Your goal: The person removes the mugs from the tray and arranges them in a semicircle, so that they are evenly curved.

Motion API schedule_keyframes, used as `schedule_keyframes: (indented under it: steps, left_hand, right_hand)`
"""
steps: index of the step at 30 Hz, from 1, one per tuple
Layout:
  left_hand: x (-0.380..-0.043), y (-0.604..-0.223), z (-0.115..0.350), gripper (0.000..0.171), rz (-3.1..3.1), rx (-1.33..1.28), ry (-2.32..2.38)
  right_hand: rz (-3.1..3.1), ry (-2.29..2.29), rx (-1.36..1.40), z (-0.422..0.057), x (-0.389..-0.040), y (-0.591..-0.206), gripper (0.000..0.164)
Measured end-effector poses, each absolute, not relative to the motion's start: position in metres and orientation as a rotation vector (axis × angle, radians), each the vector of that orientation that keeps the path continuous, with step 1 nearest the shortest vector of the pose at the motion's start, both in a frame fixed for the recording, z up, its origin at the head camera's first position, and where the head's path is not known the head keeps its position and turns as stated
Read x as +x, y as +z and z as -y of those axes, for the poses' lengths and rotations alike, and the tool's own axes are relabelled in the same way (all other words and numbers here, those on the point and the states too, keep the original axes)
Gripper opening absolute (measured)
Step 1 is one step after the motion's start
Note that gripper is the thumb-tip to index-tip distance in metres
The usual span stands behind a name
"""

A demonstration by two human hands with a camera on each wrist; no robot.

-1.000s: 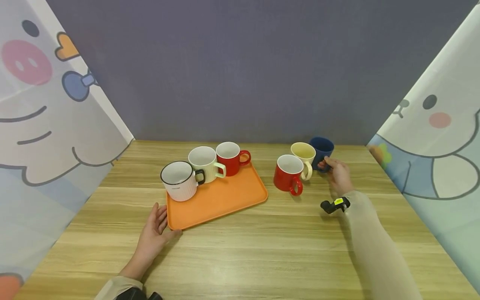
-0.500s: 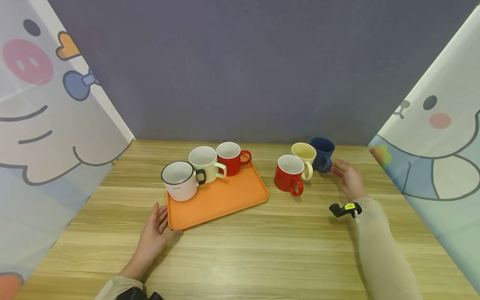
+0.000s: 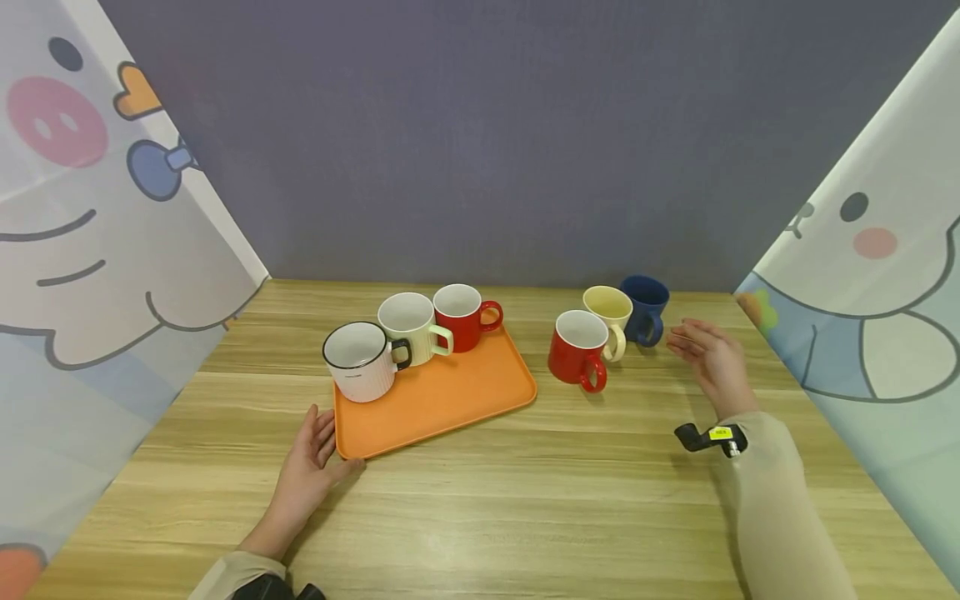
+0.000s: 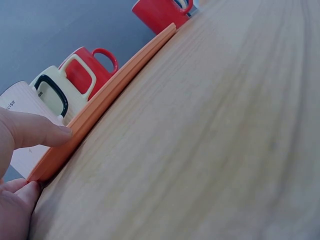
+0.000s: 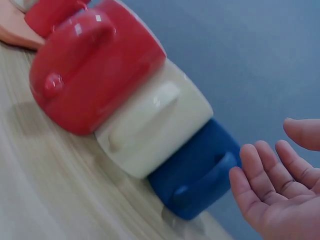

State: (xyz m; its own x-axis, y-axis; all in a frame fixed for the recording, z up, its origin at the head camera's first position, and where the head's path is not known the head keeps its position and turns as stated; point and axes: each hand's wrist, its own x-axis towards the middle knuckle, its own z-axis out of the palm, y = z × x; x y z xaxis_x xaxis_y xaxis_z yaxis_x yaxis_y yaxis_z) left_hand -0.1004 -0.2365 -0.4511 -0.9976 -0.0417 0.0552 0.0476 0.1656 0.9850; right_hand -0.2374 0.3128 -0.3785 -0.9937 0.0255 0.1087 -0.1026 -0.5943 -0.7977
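Note:
My left hand [image 3: 309,467] rests at the near left corner of an orange tray [image 3: 450,408], thumb on the near side and relaxed fingers along the left edge. On the tray stand a white mug with black rim [image 3: 362,371], a cream mug [image 3: 408,329] and a red mug [image 3: 461,321]. Right of it, a red mug [image 3: 572,354], a yellow mug [image 3: 609,307] and a dark blue mug [image 3: 643,308] stand upright in a slanting row, handles toward me. My right hand [image 3: 716,362] is right of the blue mug, fingers relaxed, holding nothing; a small gap separates them in the head view.
The mugs and tray are on a wood-grain table [image 3: 480,517]. A grey wall panel [image 3: 480,150] rises behind it. Printed cartoon cloths [image 3: 112,275] flank the table at left and right.
My right hand has let go of the blue mug's handle and drawn away to the right and toward me. My left hand and the tray stay put.

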Motion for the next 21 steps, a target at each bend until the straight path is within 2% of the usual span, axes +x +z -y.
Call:
schedule_keyframes:
  steps: [14, 21]
  left_hand:
    - [-0.100, -0.449, 0.235, 0.113, 2.349, 0.012, -1.981]
    - [-0.100, -0.448, 0.235, 0.113, 2.350, 0.022, -1.981]
  right_hand:
    - [1.672, 2.576, 0.469, -0.270, -0.227, -0.356, 0.026]
    - [1.751, 2.574, 0.524, -0.250, -0.232, -0.353, 0.028]
